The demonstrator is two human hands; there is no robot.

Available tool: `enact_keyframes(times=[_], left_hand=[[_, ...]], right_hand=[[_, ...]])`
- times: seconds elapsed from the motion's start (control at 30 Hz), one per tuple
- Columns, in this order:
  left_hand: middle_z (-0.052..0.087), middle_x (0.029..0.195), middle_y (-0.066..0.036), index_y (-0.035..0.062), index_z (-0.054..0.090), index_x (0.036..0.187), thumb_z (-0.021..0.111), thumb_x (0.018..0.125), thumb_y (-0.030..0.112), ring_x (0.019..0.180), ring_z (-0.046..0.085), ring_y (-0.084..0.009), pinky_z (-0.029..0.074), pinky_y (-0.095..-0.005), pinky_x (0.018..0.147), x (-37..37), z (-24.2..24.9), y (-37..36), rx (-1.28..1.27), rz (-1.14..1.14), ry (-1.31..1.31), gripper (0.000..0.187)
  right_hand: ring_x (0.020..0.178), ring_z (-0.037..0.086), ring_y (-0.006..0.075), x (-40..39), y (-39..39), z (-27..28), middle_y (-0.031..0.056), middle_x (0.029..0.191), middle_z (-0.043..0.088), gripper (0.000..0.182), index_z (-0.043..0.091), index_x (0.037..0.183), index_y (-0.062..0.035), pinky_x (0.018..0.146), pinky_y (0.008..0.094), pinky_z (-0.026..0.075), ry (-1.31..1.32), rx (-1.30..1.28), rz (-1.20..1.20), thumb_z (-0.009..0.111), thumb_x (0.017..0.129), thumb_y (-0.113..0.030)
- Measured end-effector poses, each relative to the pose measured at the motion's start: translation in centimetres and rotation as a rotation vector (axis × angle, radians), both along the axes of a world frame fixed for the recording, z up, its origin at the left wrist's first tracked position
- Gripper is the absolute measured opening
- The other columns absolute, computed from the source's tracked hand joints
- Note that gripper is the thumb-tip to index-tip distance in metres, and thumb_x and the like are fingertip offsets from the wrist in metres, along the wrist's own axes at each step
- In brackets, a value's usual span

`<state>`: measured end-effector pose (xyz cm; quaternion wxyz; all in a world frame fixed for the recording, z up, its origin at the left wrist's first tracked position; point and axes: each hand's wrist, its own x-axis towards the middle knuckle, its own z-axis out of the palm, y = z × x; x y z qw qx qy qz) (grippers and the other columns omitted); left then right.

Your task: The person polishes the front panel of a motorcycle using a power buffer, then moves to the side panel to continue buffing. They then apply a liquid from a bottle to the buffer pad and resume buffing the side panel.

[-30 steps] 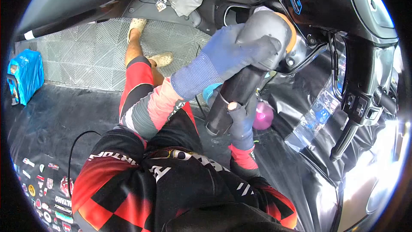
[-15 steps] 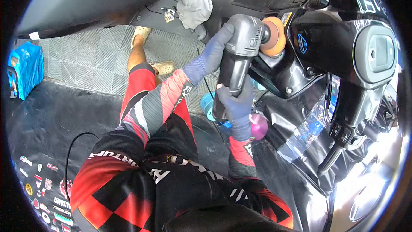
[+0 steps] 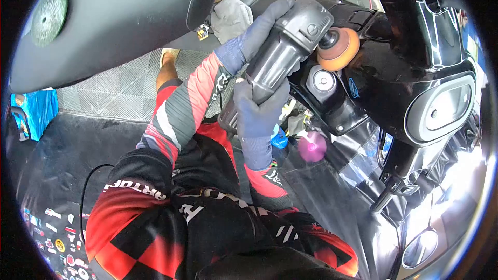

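Both my gloved hands are wrapped around a black polisher (image 3: 275, 59) with an orange foam pad (image 3: 340, 52) on its head. My left hand (image 3: 262, 28) grips beside the gear head at the upper end. Lower down, my right hand (image 3: 259, 111) holds the body, thumb along its near side. The handle end slants down and left, towards my lap. In this view the pad's lower right rim overlaps the glossy black front panel (image 3: 386, 67) of a scooter, near a small blue emblem. Just below the pad sits the round ignition lock (image 3: 322, 80).
The scooter's dark seat (image 3: 129, 5) spans the upper left, with a green round pad (image 3: 49, 18) on it. A grey cloth (image 3: 231, 19) lies on the footboard. A pink round object (image 3: 312, 147) is below my right hand, a blue bag (image 3: 36, 114) at far left.
The polisher has tilted further, its handle end swinging left and its pad shifting slightly right and down. My view has shifted too, bringing the green pad on the seat into sight.
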<state>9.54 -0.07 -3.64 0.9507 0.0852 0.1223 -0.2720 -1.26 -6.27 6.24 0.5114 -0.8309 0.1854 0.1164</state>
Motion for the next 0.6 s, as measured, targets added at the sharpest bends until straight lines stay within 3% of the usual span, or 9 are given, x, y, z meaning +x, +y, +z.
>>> enact_keyframes(times=[0.13,0.2,0.27,0.33,0.4,0.47,0.6], left_hand=[[0.070,0.080,-0.016,0.0025,0.061,0.113,0.048,0.088,0.066,0.058,0.068,-0.0236,0.058,-0.0319,0.049,2.7,1.7,0.6,0.119,-0.002,0.083,0.070],[0.070,0.079,-0.016,0.0027,0.062,0.111,0.048,0.087,0.067,0.056,0.067,-0.0229,0.057,-0.0318,0.047,3.2,2.0,1.0,0.079,-0.053,0.051,0.070],[0.067,0.071,-0.017,0.0016,0.065,0.101,0.042,0.084,0.075,0.051,0.064,-0.0255,0.055,-0.0359,0.045,3.1,2.6,1.1,0.080,-0.060,0.004,0.078],[0.068,0.076,-0.018,0.0016,0.065,0.106,0.040,0.086,0.074,0.053,0.065,-0.0260,0.056,-0.0364,0.045,2.2,1.3,-0.2,0.014,-0.014,-0.027,0.079],[0.070,0.086,-0.015,0.0026,0.060,0.117,0.040,0.089,0.069,0.060,0.068,-0.0227,0.058,-0.0315,0.051,0.9,0.9,-1.0,0.003,0.071,0.083,0.075],[0.069,0.092,-0.016,0.0032,0.057,0.122,0.033,0.091,0.069,0.064,0.069,-0.0238,0.060,-0.0323,0.057,-1.3,0.0,-2.2,0.043,0.162,0.015,0.077],[0.069,0.095,-0.017,0.0027,0.057,0.124,0.030,0.092,0.070,0.069,0.069,-0.0257,0.060,-0.0357,0.062,-5.4,-1.2,-4.8,-0.068,0.191,0.076,0.079]], right_hand=[[0.090,0.058,0.0170,2.3,1.7,0.3,0.0141,0.109,0.057,0.066,0.038,0.132,0.0058,0.080,0.0304,0.049,-0.029,0.023,-0.063,0.070,0.077,-0.011],[0.094,0.058,0.0171,2.9,2.0,0.5,0.0148,0.110,0.057,0.067,0.037,0.132,0.0062,0.082,0.0302,0.049,-0.081,-0.105,-0.032,0.070,0.077,-0.011],[0.096,0.058,0.0175,2.6,0.6,-0.6,0.0152,0.112,0.056,0.070,0.036,0.134,0.0058,0.083,0.0301,0.049,-0.083,-0.077,-0.003,0.071,0.076,-0.011],[0.095,0.059,0.0173,1.6,-0.9,-0.8,0.0151,0.113,0.056,0.072,0.034,0.136,0.0051,0.083,0.0301,0.049,-0.089,-0.060,0.063,0.071,0.076,-0.009],[0.093,0.060,0.0168,0.4,-2.5,-0.8,0.0138,0.110,0.058,0.071,0.034,0.136,0.0041,0.080,0.0297,0.051,-0.091,-0.138,0.095,0.071,0.076,-0.007],[0.090,0.065,0.0255,-1.1,-4.7,-1.4,0.0205,0.106,0.063,0.080,0.033,0.138,0.0031,0.078,0.0371,0.053,-0.010,-0.141,0.157,0.074,0.072,-0.015],[0.083,0.065,0.0203,-3.0,-7.2,0.3,0.0162,0.099,0.065,0.073,0.036,0.135,0.0012,0.071,0.0335,0.053,0.101,-0.102,0.228,0.072,0.073,-0.012]])
